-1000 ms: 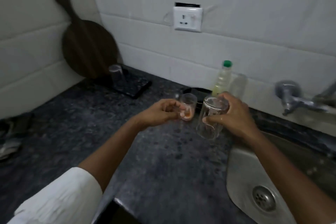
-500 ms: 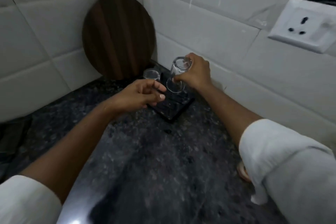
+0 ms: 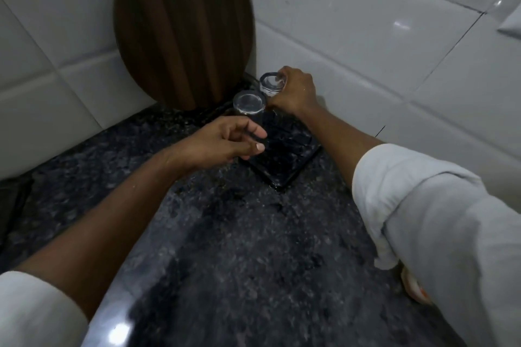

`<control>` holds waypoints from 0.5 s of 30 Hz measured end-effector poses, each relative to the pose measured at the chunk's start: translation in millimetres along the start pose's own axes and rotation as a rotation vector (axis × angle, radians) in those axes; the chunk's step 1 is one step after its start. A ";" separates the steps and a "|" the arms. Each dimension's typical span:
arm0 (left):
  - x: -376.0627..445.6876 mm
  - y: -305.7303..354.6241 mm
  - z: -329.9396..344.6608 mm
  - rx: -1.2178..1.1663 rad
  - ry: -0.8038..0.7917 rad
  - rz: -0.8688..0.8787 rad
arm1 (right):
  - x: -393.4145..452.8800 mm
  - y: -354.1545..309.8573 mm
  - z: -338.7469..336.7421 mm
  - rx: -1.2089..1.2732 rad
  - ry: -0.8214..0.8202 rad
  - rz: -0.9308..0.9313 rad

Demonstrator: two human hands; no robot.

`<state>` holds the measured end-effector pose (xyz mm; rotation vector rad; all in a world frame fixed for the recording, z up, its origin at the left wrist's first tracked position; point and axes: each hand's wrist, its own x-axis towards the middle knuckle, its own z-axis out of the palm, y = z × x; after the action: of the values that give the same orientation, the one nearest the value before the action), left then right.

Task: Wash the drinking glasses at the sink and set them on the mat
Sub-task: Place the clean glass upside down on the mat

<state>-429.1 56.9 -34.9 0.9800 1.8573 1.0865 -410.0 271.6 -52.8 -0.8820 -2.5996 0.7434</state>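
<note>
At twelve o'clock, the right hand (image 3: 293, 93) grips an upturned glass (image 3: 273, 82) on the black mat (image 3: 284, 158) in the bench (image 3: 225, 248) corner. A second upturned glass (image 3: 249, 103) stands just beside it. The left hand (image 3: 225, 144) hovers loosely curled, holding nothing, before a round wooden board (image 3: 183, 28).

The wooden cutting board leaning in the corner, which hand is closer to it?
Right. The right hand grips a glass just beside the board; the left hand hovers farther out over the mat.
</note>
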 end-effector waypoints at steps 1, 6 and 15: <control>-0.4 1.7 1.1 -0.001 0.004 0.003 | -0.8 -1.5 -1.5 -0.009 -0.020 0.001; -5.2 18.0 13.9 -0.005 0.022 0.017 | -22.1 4.0 -24.5 0.084 -0.063 0.064; -32.8 86.1 107.1 -0.077 0.087 0.080 | -183.3 42.8 -155.7 0.367 -0.036 0.231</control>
<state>-301.1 92.7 13.2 0.9835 1.8435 1.2572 -182.5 243.5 31.3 -1.0646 -2.3011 1.2587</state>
